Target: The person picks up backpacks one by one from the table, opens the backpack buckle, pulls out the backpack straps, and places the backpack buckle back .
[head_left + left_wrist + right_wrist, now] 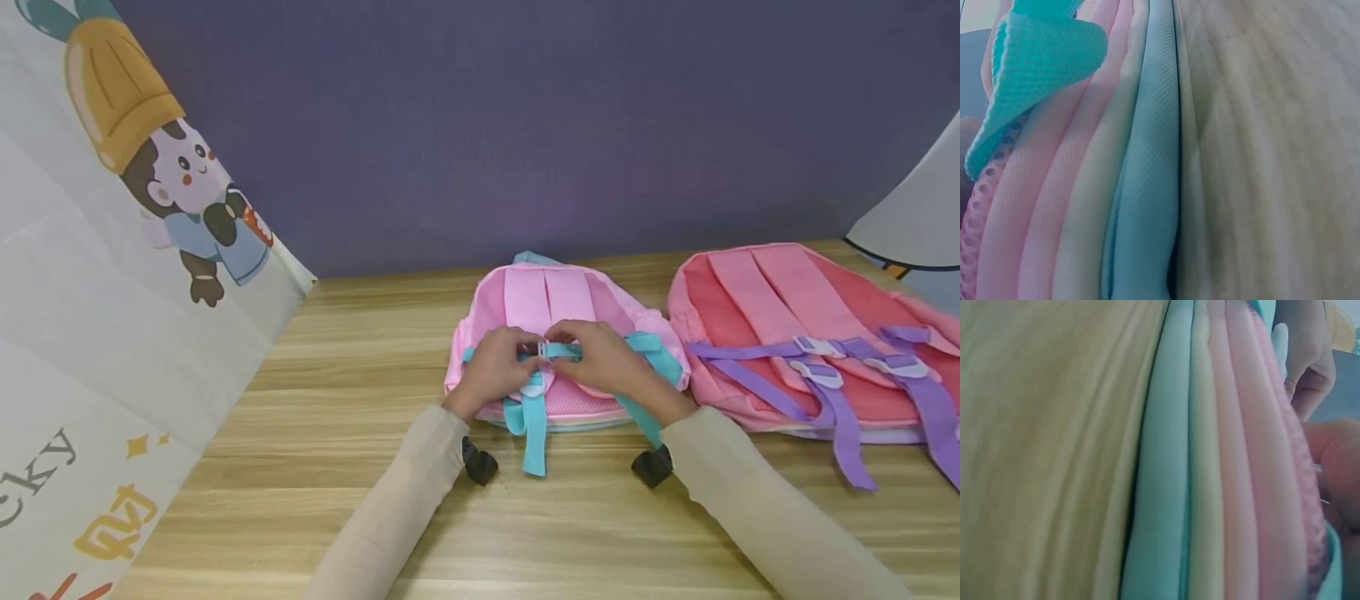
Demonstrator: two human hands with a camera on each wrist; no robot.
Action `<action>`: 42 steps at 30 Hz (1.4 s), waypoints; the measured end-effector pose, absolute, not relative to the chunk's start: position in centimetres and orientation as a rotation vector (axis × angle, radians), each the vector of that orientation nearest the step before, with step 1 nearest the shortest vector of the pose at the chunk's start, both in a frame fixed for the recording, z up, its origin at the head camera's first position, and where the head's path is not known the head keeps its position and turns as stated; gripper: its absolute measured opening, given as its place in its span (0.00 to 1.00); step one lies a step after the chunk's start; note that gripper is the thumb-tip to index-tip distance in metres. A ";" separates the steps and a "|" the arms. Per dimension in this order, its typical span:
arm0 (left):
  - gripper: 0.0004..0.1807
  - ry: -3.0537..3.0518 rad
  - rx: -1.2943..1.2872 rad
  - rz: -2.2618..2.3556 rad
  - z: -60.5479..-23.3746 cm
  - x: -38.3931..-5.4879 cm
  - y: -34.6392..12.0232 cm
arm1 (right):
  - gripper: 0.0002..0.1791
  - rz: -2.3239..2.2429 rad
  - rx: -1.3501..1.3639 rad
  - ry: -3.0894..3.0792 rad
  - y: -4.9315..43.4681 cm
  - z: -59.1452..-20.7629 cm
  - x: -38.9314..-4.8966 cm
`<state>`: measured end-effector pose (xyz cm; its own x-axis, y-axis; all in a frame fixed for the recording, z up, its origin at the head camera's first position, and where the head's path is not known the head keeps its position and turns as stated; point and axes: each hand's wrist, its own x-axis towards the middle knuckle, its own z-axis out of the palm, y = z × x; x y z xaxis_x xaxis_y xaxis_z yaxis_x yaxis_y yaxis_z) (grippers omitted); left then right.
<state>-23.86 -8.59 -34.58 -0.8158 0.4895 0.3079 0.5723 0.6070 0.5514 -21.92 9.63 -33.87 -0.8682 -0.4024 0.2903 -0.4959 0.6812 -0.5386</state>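
A light pink backpack (525,296) lies with its shoulder straps up on the wooden table. Over its lower middle, my left hand (491,367) pinches a white buckle (542,350) between thumb and fingertips. My right hand (600,358) pinches the teal strap (562,350) just right of that buckle. Another teal strap end (535,433) hangs off the bag's near edge below a second white buckle (532,385). The left wrist view shows a folded teal strap (1047,62) beside the bag's layered edge (1147,156). Fingers of both hands appear along the right side of the right wrist view.
To the right lies a coral-pink backpack (757,308) with purple straps (847,433) and white buckles, close against the first bag. A dark panel (525,125) stands behind the wooden table (322,392). White printed cloth (75,292) covers the left side.
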 end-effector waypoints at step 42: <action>0.12 -2.741 -0.846 -1.060 -34.4 -23.8 -8.4 | 0.12 0.987 0.664 -2.686 9.7 -34.0 -22.1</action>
<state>-23.77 -8.38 -34.43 -0.8436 0.4664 0.2661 0.5240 0.6073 0.5971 -22.06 9.68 -34.03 -0.8780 -0.3410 0.3360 -0.4774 0.6754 -0.5620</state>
